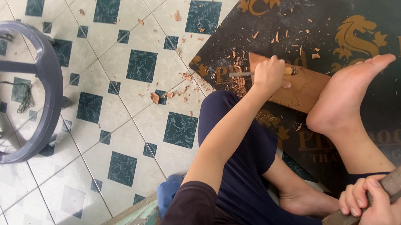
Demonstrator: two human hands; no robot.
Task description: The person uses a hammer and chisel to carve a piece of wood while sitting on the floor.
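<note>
Metal-bladed chisel (pixel 258 73) on brown wood block (pixel 299 88)

The floor (pixel 118 98) is tiled in pale squares set with dark green marbled ones. A black sheet of plywood (pixel 317 22) with gold printing lies flat on it at the upper right. On that sheet rests a reddish wooden board (pixel 304 88), with wood chips (pixel 232 79) heaped just beside its left end and more scattered onto the tiles. A grey plastic stool (pixel 49 80) lies tipped on the tiles at the left.
</note>
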